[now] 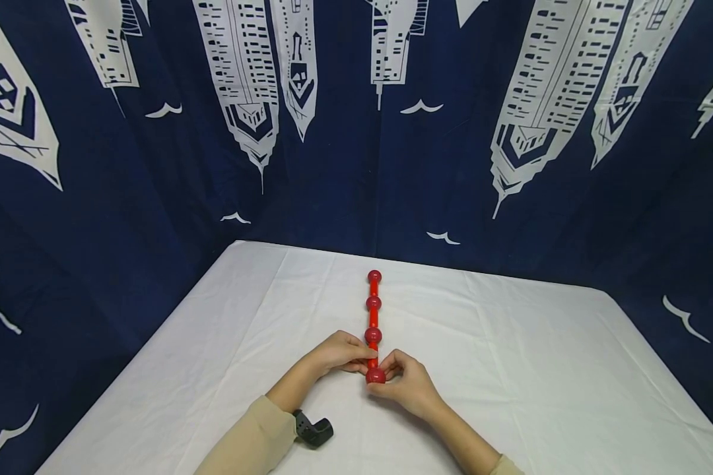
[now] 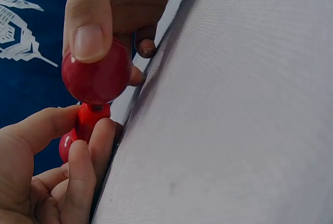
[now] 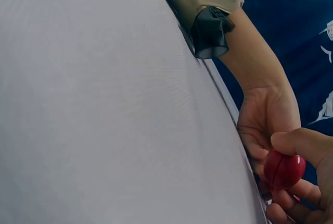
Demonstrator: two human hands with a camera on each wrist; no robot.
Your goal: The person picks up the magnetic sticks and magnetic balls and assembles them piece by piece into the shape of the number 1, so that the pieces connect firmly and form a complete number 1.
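Note:
Several dark red balls joined by three bright red rods form a straight line on the white cloth, running away from me in the head view. My right hand [image 1: 410, 386] pinches the nearest ball [image 1: 375, 375] between thumb and fingers. With thumb and fingers, my left hand [image 1: 340, 353] grips the nearest rod [image 1: 373, 362], just beyond that ball. In the left wrist view, a small dark gap or hole shows where the ball [image 2: 99, 81] meets the rod [image 2: 88, 120]. The right wrist view shows a seam around the ball [image 3: 285, 171]; the rod is mostly hidden there by fingers.
A white cloth [image 1: 541, 369] covers the table. Behind it hangs a dark blue curtain [image 1: 344, 191] printed with white buildings and birds. A black wrist device [image 1: 315, 432] sits by the left sleeve [image 1: 252, 435]. Beyond the hands lies the farthest ball [image 1: 374, 276].

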